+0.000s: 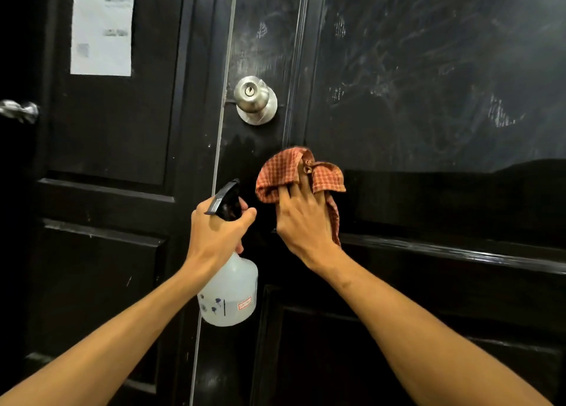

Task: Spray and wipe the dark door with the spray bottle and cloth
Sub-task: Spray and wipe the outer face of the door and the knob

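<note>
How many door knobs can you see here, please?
2. One knob sits on the door above the cloth; a second knob shows at the far left edge. Others may be out of view.

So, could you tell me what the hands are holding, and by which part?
The left hand grips the spray bottle by its neck, below the trigger head. The right hand presses the checked cloth to the dark door, fingers over its middle.

Your L hand (219, 231) is gripping the spray bottle (229, 292) at its neck, nozzle facing the dark door (428, 197). Your R hand (301, 218) is pressing the checked cloth (329, 177) flat against the door, just below-right of the knob (254, 99); the upper panel is showing pale streaks.
</note>
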A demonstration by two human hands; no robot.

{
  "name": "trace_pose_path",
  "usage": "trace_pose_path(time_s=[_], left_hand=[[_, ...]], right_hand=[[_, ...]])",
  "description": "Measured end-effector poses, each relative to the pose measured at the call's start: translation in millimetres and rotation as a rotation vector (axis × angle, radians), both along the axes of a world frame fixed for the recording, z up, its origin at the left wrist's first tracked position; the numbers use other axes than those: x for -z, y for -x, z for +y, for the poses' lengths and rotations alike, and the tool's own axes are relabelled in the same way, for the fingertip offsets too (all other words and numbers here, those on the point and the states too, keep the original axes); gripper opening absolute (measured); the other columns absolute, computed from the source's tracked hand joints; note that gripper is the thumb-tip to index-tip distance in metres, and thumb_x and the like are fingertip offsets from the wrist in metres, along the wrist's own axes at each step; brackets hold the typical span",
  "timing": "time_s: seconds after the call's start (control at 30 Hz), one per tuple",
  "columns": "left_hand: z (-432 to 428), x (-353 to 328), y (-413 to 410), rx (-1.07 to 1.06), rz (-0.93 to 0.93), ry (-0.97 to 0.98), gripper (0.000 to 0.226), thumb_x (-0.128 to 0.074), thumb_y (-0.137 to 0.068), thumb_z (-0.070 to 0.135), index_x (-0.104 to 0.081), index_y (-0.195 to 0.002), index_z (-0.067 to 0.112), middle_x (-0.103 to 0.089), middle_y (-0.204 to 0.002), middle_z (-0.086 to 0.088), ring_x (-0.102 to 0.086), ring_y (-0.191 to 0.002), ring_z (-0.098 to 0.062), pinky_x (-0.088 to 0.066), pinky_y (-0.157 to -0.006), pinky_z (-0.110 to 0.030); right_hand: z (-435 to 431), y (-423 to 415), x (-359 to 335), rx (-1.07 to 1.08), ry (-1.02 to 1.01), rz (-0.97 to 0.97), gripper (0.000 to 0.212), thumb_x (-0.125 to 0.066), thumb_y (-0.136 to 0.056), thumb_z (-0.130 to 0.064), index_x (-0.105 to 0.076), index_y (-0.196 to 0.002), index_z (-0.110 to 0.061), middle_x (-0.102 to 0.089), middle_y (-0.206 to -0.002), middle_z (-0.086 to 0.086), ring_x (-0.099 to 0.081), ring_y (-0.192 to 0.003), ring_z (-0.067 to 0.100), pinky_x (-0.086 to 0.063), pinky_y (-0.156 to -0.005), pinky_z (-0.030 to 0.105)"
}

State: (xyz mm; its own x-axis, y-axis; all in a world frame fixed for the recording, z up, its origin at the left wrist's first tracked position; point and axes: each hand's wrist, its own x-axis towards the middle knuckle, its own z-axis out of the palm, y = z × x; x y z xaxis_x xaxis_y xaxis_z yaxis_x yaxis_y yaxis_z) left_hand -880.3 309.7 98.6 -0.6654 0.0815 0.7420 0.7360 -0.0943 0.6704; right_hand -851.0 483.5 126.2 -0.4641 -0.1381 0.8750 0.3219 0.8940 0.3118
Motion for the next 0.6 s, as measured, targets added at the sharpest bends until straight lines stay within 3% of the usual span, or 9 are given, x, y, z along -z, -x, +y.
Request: trace_pose_path(time_s=[0.07, 0.13, 0.27, 0.4, 0.5, 0.6], left_hand=[[0.9, -1.4, -4.2, 0.011, 0.006, -0.001, 0.013, -0.076, -0.092, 0.015, -0.068, -0.09, 0.005, -0.069, -0.065, -0.017, -0.056, -0.037, -0.02, -0.055, -0.05, -0.029], [-1.1, -0.7, -6.7, 0.023, -0.009, -0.006, 0.013, -0.075, -0.092, 0.015, -0.068, -0.09, 0.005, -0.07, -0.068, -0.018, -0.056, -0.037, -0.02, -0.056, -0.051, -0.031], [-9.8, -3.4, -7.9, 0.012, -0.007, -0.004, 0.011, -0.074, -0.093, 0.013, -0.068, -0.09, 0.004, -0.07, -0.072, -0.023, -0.055, -0.036, -0.02, -0.056, -0.051, -0.031], [-23.0, -16.7, -2.0, -0.03, 0.017, -0.019, 0.011, -0.073, -0.093, 0.013, -0.067, -0.09, 0.004, -0.071, -0.071, -0.02, -0.056, -0.038, -0.021, -0.056, -0.051, -0.034], [-33.6, -26.5, 3.3, -0.042, 0.034, -0.025, 0.011, -0.072, -0.093, 0.011, -0.067, -0.089, 0.002, -0.07, -0.07, -0.021, -0.055, -0.038, -0.022, -0.054, -0.05, -0.031], [-38.3, -33.8, 7.3, -0.057, 0.045, -0.027, 0.013, -0.072, -0.093, 0.012, -0.067, -0.088, 0.0, -0.07, -0.068, -0.022, -0.055, -0.037, -0.021, -0.053, -0.05, -0.032]], right_hand=[[6.2, -8.8, 29.8, -0.023, -0.05, -0.068, 0.056, -0.038, -0.08, -0.024, -0.064, -0.128, -0.007, -0.056, -0.142, 0.023, -0.046, -0.139, 0.041, -0.055, -0.086, 0.053], [13.2, -16.4, 48.9, -0.058, -0.108, -0.12, 0.057, -0.039, -0.08, -0.025, -0.062, -0.13, -0.01, -0.056, -0.142, 0.019, -0.046, -0.137, 0.039, -0.057, -0.082, 0.052], [5.8, -15.9, 6.4, -0.199, -0.096, -0.066, 0.06, -0.036, -0.082, -0.023, -0.052, -0.138, -0.007, -0.043, -0.154, 0.018, -0.031, -0.147, 0.036, -0.054, -0.091, 0.054], [-16.1, 16.7, -37.7, -0.221, -0.088, -0.127, 0.064, -0.035, -0.095, -0.025, -0.03, -0.158, -0.014, -0.015, -0.17, 0.005, 0.001, -0.158, 0.025, -0.039, -0.109, 0.059], [-22.5, 32.8, -33.5, -0.244, -0.116, -0.19, 0.067, -0.04, -0.097, -0.024, -0.022, -0.161, -0.017, -0.007, -0.171, 0.003, 0.004, -0.158, 0.02, -0.031, -0.116, 0.058], [-34.0, 39.6, -49.6, -0.243, -0.201, -0.195, 0.064, -0.04, -0.098, -0.026, -0.027, -0.16, -0.015, -0.01, -0.171, 0.003, 0.0, -0.158, 0.019, -0.027, -0.118, 0.053]])
